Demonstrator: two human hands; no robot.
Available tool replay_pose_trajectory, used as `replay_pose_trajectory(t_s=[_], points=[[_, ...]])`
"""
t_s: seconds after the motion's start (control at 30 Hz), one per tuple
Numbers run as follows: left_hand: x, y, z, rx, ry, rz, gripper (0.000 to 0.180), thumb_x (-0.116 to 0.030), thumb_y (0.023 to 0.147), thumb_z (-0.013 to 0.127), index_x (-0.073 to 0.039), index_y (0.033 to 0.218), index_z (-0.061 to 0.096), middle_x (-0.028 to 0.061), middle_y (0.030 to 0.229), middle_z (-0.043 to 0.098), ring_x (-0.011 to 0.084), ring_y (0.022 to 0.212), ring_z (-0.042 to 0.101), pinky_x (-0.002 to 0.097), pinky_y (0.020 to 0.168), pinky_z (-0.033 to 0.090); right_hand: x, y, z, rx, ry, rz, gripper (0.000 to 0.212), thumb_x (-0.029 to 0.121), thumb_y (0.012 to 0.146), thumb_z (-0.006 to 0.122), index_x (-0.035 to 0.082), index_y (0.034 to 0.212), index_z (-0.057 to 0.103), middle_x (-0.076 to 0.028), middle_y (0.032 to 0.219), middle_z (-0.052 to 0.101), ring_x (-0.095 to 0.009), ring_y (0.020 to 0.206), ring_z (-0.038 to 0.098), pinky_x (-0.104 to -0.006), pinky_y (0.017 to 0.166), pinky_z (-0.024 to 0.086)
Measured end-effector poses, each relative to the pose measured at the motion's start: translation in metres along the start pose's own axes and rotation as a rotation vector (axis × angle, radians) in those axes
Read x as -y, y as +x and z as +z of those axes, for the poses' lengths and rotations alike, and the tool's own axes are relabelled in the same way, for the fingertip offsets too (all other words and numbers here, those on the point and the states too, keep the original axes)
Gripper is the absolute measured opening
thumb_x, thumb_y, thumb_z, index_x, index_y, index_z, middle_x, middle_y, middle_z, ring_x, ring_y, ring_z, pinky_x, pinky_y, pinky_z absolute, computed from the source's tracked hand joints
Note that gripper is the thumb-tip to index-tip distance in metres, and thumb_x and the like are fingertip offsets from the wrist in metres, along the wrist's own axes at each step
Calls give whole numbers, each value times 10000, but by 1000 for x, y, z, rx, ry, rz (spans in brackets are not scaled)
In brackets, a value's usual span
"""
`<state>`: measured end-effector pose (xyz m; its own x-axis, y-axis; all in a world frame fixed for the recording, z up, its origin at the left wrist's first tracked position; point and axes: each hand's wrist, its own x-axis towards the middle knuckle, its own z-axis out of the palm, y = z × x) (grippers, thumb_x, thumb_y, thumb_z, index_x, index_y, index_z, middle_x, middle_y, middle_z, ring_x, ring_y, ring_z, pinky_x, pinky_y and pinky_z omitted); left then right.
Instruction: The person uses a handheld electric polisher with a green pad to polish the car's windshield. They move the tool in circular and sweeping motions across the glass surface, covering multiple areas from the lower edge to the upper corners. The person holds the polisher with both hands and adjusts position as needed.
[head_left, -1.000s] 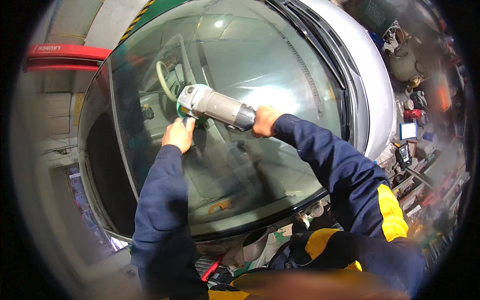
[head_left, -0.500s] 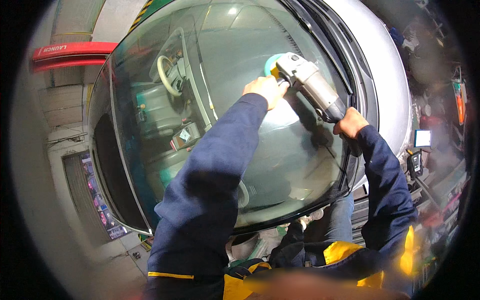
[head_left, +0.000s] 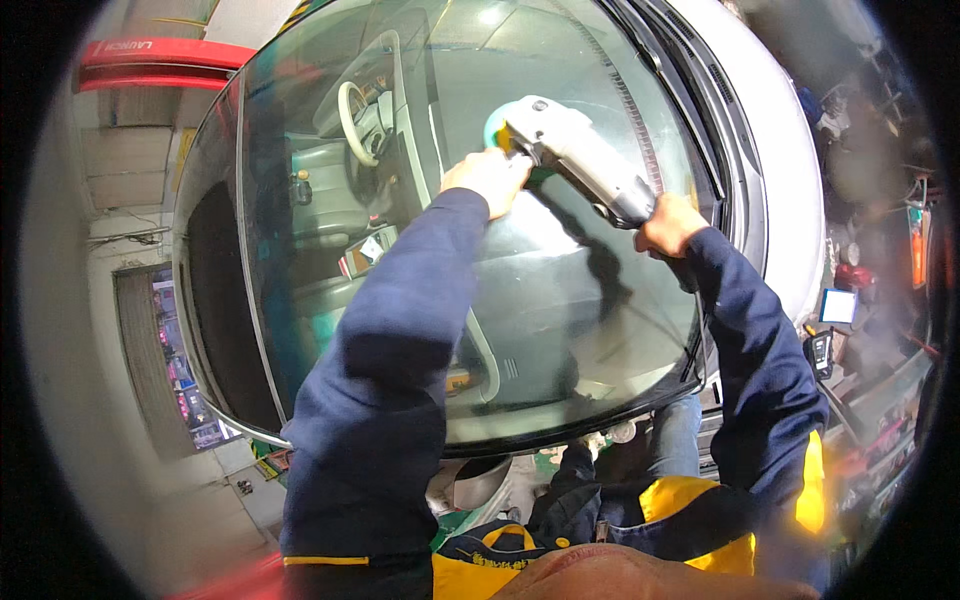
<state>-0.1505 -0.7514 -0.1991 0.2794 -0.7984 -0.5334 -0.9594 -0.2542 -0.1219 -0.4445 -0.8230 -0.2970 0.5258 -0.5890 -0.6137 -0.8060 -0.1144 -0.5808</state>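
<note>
Reaching across a silver car (head_left: 800,235), with hood (head_left: 790,150) to the right and a dark panel (head_left: 235,310) to the left. Working over its broad windshield (head_left: 530,310) from the near edge. Crossing that edge in navy sleeves (head_left: 390,330) with yellow trim. Facing a red metal beam (head_left: 165,62) near the windshield's far left corner. Holding a gray rotary polisher (head_left: 585,155) over the windshield, right of its middle, with head toward the left and tail slanting nearer and rightward to the black cowl (head_left: 718,90) along the right edge. Seeing through the windshield a cream steering wheel (head_left: 350,125), left of the polisher. Wrapping the right hand (head_left: 672,226) round the polisher's rear grip, with fingers curled together, tips hidden underneath. Clasping a dark side handle (head_left: 522,156) beside the head with the left hand (head_left: 487,180), with fingers folded round it, tips partly hidden. Bearing a turquoise pad (head_left: 496,122) on the head; cannot tell whether pressed to the windshield or lifted just above.
</note>
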Motion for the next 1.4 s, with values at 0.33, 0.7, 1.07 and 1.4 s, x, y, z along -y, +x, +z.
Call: replay_pose_trajectory(t_s=[0.33,0.7,1.07,1.4], points=[[72,-47,-16,-41,-223,-144,753,-653,1085,402,-25,1377,697,260,1367,719,439,1290,678,505,1112,528,83,-12,-3,85,99,-64,304,153,723,856,-112,855,784,-182,741,761,-262,636,744,-405,606,588],[81,-54,-21,-117,-372,-207,601,-561,1095,503,-57,1301,756,217,1329,756,388,1232,728,489,1068,563,105,-10,-13,52,65,-1,232,119,723,851,-83,789,758,-137,700,738,-220,584,706,-383,562,560],[64,-66,-22,-93,-442,-156,623,-547,1064,474,-45,1274,779,236,1318,756,408,1245,717,500,1098,533,92,-33,-15,-4,-78,13,331,198,707,896,-87,843,797,-172,766,773,-263,693,760,-385,673,606],[30,-42,-13,-33,-436,-131,610,-560,1072,487,-60,1275,770,239,1294,762,416,1227,723,497,1085,547,35,-27,-5,6,104,38,349,166,692,922,-101,870,785,-173,756,765,-256,662,735,-410,646,586]])
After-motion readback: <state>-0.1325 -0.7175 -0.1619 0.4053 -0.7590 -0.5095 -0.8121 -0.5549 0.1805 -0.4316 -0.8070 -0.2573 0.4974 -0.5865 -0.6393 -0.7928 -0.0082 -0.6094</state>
